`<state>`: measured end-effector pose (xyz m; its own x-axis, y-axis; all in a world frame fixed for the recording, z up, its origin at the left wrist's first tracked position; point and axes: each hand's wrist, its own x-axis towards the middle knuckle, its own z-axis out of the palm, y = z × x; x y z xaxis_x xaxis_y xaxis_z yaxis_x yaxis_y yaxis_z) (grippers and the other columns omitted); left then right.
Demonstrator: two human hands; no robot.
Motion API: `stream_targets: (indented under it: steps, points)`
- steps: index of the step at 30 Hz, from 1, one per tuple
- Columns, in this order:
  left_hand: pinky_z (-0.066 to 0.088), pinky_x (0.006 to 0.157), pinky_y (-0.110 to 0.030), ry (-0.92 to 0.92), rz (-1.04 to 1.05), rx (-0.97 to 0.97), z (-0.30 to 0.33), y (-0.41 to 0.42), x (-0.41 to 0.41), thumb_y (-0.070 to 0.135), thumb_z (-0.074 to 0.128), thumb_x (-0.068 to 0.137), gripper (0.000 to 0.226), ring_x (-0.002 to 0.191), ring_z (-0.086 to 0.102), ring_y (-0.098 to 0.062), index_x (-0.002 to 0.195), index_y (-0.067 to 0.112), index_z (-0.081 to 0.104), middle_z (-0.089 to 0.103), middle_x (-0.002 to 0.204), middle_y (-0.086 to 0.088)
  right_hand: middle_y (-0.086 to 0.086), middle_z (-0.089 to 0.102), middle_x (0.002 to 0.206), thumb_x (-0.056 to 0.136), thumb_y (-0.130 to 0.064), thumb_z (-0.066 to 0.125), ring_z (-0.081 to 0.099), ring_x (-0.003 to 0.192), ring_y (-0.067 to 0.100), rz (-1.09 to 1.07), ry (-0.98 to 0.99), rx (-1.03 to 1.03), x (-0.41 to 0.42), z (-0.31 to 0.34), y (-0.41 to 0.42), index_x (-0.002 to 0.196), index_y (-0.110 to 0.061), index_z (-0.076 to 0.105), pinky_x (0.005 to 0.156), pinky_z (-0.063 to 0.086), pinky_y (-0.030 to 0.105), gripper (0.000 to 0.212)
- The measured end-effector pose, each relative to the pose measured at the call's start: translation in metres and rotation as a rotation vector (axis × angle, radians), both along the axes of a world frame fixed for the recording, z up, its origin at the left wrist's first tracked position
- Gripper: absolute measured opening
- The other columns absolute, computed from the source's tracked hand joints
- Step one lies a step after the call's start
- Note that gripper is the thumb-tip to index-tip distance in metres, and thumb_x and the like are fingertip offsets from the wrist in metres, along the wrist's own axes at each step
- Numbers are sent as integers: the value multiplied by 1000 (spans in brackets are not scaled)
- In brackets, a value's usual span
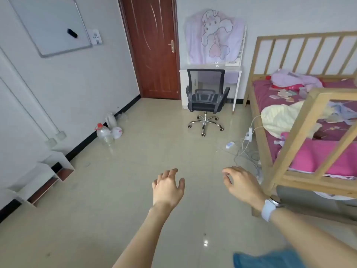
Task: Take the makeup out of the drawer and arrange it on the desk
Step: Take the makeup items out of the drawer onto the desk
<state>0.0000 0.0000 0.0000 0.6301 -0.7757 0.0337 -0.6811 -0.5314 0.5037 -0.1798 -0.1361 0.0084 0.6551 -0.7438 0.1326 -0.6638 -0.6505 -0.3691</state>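
A white desk (234, 70) stands against the far wall, with a pink cloth draped over its mirror. Its lilac drawer front (230, 77) shows behind the chair and looks closed. No makeup is visible from here. My left hand (168, 187) and my right hand (241, 183) are stretched out in front of me over the tiled floor, far from the desk. Both hold nothing, and their fingers are spread and loosely curled. A white watch sits on my right wrist.
A black office chair (206, 97) on wheels stands in front of the desk. A wooden bed (301, 120) with pink bedding fills the right side, with cables and a power strip (249, 135) on the floor beside it. Plastic bottles (105, 133) and white shelves (52, 171) line the left wall. A brown door (154, 47) is closed.
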Motion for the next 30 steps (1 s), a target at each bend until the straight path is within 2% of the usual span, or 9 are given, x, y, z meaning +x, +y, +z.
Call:
stream_targets:
  steps: [3,7,14,18,22,30]
  points:
    - [21,106,-34,3,-26,150,-37,2,5,36,41,94,45,127,38,-18,136,21,40,48,136,0,4,68,101,87,-16,51,56,102,27,-7,47,66,1,-43,-2,104,-12,65,83,45,36,22]
    - [24,105,-36,56,-28,254,-77,-11,24,35,42,95,43,124,41,-21,135,19,43,49,133,-2,3,66,109,90,-18,49,55,105,25,-22,104,181,13,-93,-15,111,-14,64,87,43,34,26]
    - [28,106,-38,220,29,351,-129,-106,82,37,44,94,44,126,41,-22,134,18,44,47,136,-3,-1,62,117,94,-24,42,53,110,19,20,190,340,82,-146,-113,121,-19,56,92,39,30,31]
    - [32,104,-38,254,34,427,-128,-201,132,38,43,94,45,124,43,-23,134,18,44,47,136,-4,0,61,119,94,-24,42,52,114,20,-14,183,451,142,-150,-200,122,-18,56,93,41,31,31]
    - [32,103,-35,196,2,434,-118,-289,187,37,41,95,41,123,44,-20,132,19,46,50,133,-1,3,61,118,94,-23,42,52,113,23,43,204,430,210,-141,-282,121,-17,56,92,42,33,31]
    - [31,101,-33,170,197,390,-117,-393,338,34,41,95,38,120,48,-19,130,21,49,53,131,1,-3,59,123,94,-24,40,46,120,19,148,233,337,370,-134,-429,122,-20,55,94,38,30,32]
